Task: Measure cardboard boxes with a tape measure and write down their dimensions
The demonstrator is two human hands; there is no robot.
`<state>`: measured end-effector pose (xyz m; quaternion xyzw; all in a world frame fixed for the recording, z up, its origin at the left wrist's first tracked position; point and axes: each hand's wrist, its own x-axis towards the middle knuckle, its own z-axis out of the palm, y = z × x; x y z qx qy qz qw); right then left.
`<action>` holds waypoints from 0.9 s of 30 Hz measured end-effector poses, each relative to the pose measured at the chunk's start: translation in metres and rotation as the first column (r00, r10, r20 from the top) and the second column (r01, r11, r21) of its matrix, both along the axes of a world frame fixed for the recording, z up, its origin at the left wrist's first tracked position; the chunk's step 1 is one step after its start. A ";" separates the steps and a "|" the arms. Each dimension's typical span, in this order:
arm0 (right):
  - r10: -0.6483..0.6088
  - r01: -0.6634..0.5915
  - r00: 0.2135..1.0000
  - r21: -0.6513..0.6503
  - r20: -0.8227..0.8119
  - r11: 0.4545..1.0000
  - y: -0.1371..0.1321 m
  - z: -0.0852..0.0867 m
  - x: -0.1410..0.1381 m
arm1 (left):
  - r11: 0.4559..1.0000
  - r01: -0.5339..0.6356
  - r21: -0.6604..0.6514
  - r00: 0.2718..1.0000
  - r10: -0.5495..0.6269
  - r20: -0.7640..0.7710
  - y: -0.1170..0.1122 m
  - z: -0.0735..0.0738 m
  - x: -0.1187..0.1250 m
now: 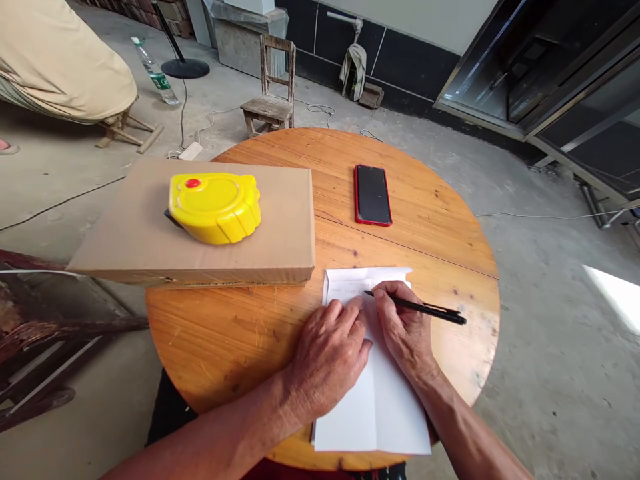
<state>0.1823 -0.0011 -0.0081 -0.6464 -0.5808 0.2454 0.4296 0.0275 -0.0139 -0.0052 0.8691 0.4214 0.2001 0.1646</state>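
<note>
Got the pen (433, 309) pinched in my right hand (407, 330), tip by some faint writing near the paper's (370, 417) top. Left hand (333, 353) rests on the sheet, fingers loosely bent, thumb apart. It's all on the round table (225, 353), phone (373, 195) beyond, tape measure (217, 207) on a box (287, 220).

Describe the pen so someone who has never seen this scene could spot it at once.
Start with the round wooden table and find the white paper toward its near side. At the paper's upper part, the right hand holds the pen, its rear end pointing right. It is slim and black, unlike the wide, flat phone with red edges lying farther back.
</note>
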 end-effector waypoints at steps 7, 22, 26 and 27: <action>0.011 -0.011 0.999 -0.010 0.044 1.000 0.001 0.002 -0.001 | 0.999 -0.001 0.041 1.000 0.001 0.007 -0.003 -0.003 0.000; 0.024 -0.023 0.995 -0.011 0.096 1.000 0.000 0.002 -0.002 | 0.999 0.004 0.035 0.999 -0.006 0.042 -0.001 -0.004 0.000; 0.035 -0.033 0.995 -0.023 0.089 0.999 -0.001 0.001 -0.001 | 1.000 0.004 0.024 0.999 -0.005 0.039 -0.001 -0.004 0.000; 0.037 -0.035 0.996 -0.023 0.080 0.999 -0.002 0.001 -0.001 | 1.000 0.004 0.021 0.999 -0.005 0.040 -0.001 -0.004 0.000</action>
